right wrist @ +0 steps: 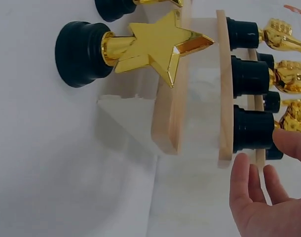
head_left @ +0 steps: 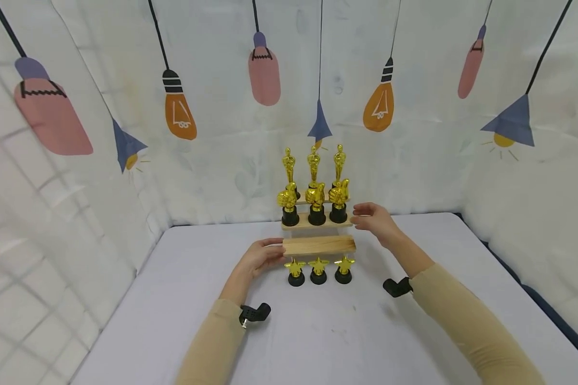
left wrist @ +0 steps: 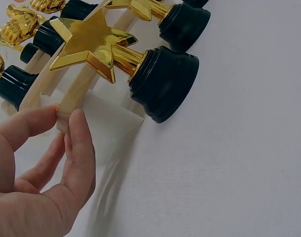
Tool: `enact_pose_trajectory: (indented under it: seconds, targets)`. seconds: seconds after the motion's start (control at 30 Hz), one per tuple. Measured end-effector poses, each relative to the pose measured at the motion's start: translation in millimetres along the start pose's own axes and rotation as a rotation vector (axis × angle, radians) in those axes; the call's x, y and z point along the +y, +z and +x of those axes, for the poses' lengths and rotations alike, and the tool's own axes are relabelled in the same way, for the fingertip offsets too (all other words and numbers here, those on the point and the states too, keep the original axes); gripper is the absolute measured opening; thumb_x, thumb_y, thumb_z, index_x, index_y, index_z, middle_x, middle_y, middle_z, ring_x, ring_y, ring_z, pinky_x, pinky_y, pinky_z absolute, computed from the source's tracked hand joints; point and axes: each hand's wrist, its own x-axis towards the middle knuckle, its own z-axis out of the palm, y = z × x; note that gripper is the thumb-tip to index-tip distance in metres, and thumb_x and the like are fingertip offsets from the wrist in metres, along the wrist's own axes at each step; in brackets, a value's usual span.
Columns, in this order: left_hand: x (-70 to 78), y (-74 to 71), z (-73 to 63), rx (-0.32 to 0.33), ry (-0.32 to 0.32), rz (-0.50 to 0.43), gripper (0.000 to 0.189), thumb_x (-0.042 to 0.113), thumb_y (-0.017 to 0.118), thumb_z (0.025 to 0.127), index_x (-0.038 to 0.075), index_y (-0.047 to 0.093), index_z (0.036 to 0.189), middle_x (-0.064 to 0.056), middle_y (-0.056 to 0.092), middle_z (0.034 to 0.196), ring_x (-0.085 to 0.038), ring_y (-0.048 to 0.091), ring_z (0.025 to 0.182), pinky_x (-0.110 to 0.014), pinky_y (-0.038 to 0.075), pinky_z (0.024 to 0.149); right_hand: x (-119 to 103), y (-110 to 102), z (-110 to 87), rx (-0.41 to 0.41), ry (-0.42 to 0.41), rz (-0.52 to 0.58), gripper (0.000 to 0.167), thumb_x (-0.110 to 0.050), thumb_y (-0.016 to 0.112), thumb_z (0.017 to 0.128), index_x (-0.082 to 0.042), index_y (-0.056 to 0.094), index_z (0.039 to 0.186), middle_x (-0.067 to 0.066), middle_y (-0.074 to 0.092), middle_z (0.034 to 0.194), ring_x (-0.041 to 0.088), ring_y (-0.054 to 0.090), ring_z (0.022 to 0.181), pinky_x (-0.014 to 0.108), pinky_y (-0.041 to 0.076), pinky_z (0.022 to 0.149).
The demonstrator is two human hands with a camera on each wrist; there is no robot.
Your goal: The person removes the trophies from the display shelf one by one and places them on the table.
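My left hand (head_left: pixel 261 256) pinches the left end of the lowest wooden board (head_left: pixel 318 245) between thumb and fingers, as the left wrist view shows. That board is the front step of a tiered stand with pale side supports (right wrist: pixel 128 116). My right hand (head_left: pixel 378 222) is at the right end of the middle board (right wrist: pixel 225 89), fingers loosely bent with a gap between thumb and fingers. Its thumb is near the black base of a thumbs-up trophy (right wrist: pixel 252 129); whether it touches cannot be told. Gold star trophies (head_left: pixel 319 271) stand on the table before the stand.
Thumbs-up trophies (head_left: pixel 316 206) line the middle board, and gold figure trophies (head_left: pixel 313 164) stand on the top one behind. The white table (head_left: pixel 197 321) ends at a back curtain (head_left: pixel 212 176) printed with lamps.
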Motion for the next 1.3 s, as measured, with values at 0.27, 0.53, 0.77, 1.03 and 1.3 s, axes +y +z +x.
enact_pose_trajectory:
  seconds: [0.27, 0.53, 0.77, 1.03, 1.3]
  targets:
    - [-3.8, -0.7, -0.4, -0.002, -0.003, -0.011, 0.05, -0.004, 0.07, 0.094, -0.005, 0.055, 0.141, -0.025, 0.065, 0.12, -0.02, 0.071, 0.088, -0.031, 0.062, 0.08, -2, 7, 11.6, 0.002, -0.009, 0.008, 0.058, -0.006, 0.065, 0.1, 0.005, 0.041, 0.151, 0.026, 0.042, 0.151, 0.039, 0.049, 0.132, 0.052, 0.039, 0.115]
    - [-4.2, -1.1, 1.2, 0.016, -0.014, -0.027, 0.049, -0.004, 0.071, 0.094, -0.003, 0.057, 0.141, -0.024, 0.066, 0.12, -0.019, 0.071, 0.088, -0.03, 0.062, 0.079, -7, 14, 17.0, 0.013, -0.029, 0.035, 0.062, -0.007, 0.069, 0.098, 0.006, 0.04, 0.152, 0.024, 0.044, 0.151, 0.04, 0.044, 0.137, 0.053, 0.036, 0.117]
    - [-4.3, -1.2, 1.4, 0.017, -0.008, -0.017, 0.049, -0.004, 0.071, 0.094, -0.005, 0.056, 0.141, -0.025, 0.066, 0.12, -0.02, 0.071, 0.088, -0.029, 0.062, 0.078, -8, 20, 23.7, 0.037, -0.01, 0.063, 0.065, -0.006, 0.071, 0.096, 0.006, 0.039, 0.152, 0.025, 0.045, 0.149, 0.039, 0.045, 0.136, 0.05, 0.037, 0.116]
    - [-3.3, 0.1, 0.6, 0.003, -0.001, -0.03, 0.05, -0.004, 0.07, 0.094, -0.007, 0.055, 0.141, -0.024, 0.066, 0.119, -0.02, 0.071, 0.089, -0.03, 0.062, 0.081, -8, 25, 26.5, 0.06, 0.009, 0.054, 0.065, -0.005, 0.072, 0.096, 0.007, 0.04, 0.151, 0.025, 0.047, 0.146, 0.039, 0.045, 0.135, 0.051, 0.032, 0.119]
    - [-2.6, 0.8, 1.0, -0.002, -0.003, -0.044, 0.05, -0.005, 0.07, 0.094, -0.007, 0.054, 0.142, -0.023, 0.066, 0.116, -0.019, 0.07, 0.087, -0.029, 0.062, 0.079, -6, 25, 27.3, 0.065, 0.017, 0.032, 0.066, -0.006, 0.071, 0.096, 0.009, 0.04, 0.151, 0.026, 0.048, 0.144, 0.039, 0.043, 0.137, 0.053, 0.03, 0.12]
